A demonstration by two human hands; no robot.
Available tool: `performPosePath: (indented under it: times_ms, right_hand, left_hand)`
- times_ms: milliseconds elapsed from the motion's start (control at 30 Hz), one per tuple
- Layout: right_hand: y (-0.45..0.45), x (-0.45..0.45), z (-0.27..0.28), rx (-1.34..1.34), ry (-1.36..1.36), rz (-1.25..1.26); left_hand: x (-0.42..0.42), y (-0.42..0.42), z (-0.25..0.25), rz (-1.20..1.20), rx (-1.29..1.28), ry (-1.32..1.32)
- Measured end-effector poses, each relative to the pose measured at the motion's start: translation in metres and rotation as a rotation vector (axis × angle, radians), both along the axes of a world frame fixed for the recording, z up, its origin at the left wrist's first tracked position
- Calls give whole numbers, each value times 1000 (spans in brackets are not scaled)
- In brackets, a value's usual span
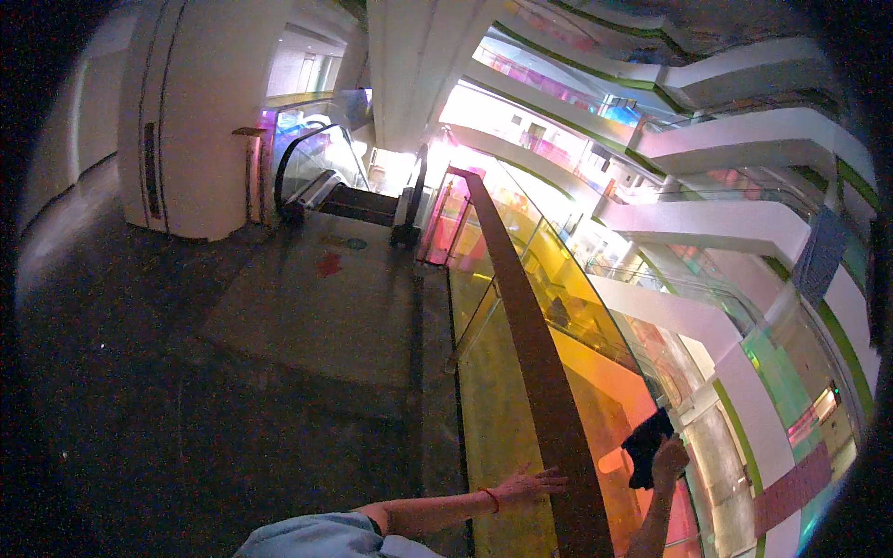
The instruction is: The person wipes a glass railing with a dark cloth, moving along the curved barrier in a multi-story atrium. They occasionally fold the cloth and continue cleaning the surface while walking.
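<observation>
My left hand (522, 487), with a red band at the wrist, reaches across to a brown handrail (541, 349). Its fingers are spread, and their tips lie over the rail; whether they press on it I cannot tell. Past the rail, my right hand (671, 457) grips a dark cloth (643, 452), bunched and hanging down. The cloth is at the upper edge of an orange and yellow glass panel (593, 373); contact with the glass is unclear. A light blue garment (335, 537) shows at the bottom.
Ahead is an escalator (363, 202) with black handrails. A wide pale column (195, 125) stands at the left. On the dark floor (314, 314) is a red arrow marking (329, 264). Right of the glass, an atrium drops away, with several white curved balconies (704, 223).
</observation>
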State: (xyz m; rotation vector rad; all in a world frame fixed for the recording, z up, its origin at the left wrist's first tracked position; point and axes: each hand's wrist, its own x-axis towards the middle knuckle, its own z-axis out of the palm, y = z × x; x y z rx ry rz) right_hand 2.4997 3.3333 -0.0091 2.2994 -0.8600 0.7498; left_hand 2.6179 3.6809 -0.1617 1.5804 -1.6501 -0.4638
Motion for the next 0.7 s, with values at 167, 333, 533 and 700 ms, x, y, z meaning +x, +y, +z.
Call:
performPosePath:
  times_ms: [167, 333, 533, 700]
  right_hand:
    - [29, -46, 5, -214, -48, 77]
    - [54, -22, 12, -48, -93, 9]
    - [63, 92, 13, -32, -185, 111]
    - [-3, 188, -34, -98, -297, 118]
  left_hand:
    - [-25, 7, 30, 125, 136, -417]
    - [-26, 20, 29, 58, 97, -491]
    - [5, 26, 20, -155, -93, -375]
    - [3, 15, 4, -419, -196, -124]
